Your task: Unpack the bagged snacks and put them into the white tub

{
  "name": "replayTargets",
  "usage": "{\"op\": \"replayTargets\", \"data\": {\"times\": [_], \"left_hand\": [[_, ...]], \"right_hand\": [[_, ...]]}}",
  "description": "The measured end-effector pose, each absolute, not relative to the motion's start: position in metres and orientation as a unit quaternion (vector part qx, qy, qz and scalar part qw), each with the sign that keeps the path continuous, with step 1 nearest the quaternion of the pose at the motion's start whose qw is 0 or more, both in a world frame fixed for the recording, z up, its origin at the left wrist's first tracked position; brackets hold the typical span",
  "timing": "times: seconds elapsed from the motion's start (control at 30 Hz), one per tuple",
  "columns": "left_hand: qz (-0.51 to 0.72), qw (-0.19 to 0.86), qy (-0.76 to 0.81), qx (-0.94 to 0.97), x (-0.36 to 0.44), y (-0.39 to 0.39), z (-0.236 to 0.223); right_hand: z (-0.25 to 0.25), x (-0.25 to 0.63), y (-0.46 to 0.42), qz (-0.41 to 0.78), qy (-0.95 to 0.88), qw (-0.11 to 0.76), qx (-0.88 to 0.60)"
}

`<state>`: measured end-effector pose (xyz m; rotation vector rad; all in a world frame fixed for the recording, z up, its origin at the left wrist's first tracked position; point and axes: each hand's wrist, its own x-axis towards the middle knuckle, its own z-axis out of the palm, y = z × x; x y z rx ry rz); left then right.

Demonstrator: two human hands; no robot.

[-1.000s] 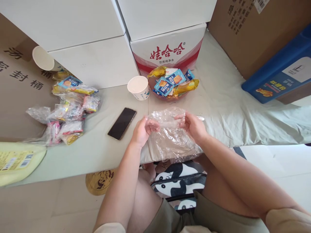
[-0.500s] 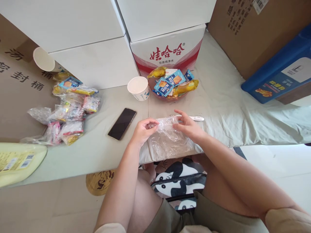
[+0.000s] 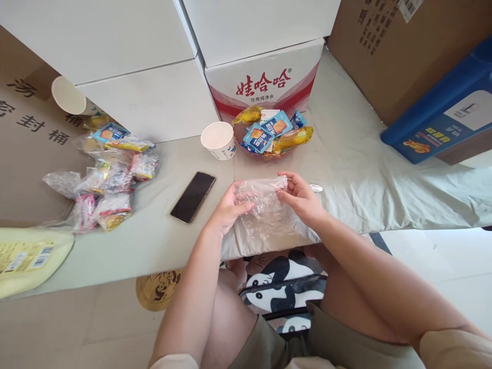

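A crumpled clear plastic bag (image 3: 265,207) lies at the near edge of the cloth-covered table (image 3: 346,148), right in front of me. My left hand (image 3: 230,207) pinches its left upper edge with closed fingers. On the bag's right upper corner my right hand (image 3: 300,197) is closed too. A bowl of wrapped snacks (image 3: 271,134) stands just beyond the bag. Behind my right hand a thin white pen-like object (image 3: 317,188) peeks out.
A black phone (image 3: 192,196) lies left of my hands, a paper cup (image 3: 218,140) behind it. A pile of snack packets (image 3: 109,174) and a tipped cup (image 3: 68,96) are far left. White boxes, a red-printed carton (image 3: 265,77) and a blue box (image 3: 442,113) line the back.
The bag was held up and spread wide; it has come down onto the table edge and is gathered smaller. Both hands moved closer together and shifted their grip along its top edge.
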<state>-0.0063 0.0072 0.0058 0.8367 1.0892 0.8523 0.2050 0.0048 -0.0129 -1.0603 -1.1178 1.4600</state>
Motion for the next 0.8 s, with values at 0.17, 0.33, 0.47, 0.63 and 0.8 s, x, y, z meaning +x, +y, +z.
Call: {"op": "replayTargets", "data": {"times": [0.17,0.33,0.47,0.63,0.8], "left_hand": [[0.434,0.672,0.486,0.352,-0.0107,0.01,0.0036],[0.475,0.689,0.438,0.329,-0.0143,0.0097,0.0053],[0.423,0.727,0.429,0.329,-0.0125,0.0063,0.0067],[0.399,0.734,0.426,0.346,-0.0097,0.0036,0.0084],[0.434,0.722,0.416,0.343,-0.01,0.0048,0.0085]], "right_hand": [[-0.0099,0.2047,0.0037,0.646,-0.423,0.459,-0.439],[-0.0082,0.2042,0.0024,0.637,-0.474,0.409,-0.449],[-0.008,0.2045,0.0025,0.615,-0.476,0.434,-0.455],[-0.0087,0.2046,0.0015,0.625,-0.454,0.446,-0.451],[-0.0069,0.2037,-0.0001,0.648,-0.459,0.412,-0.447]]}}
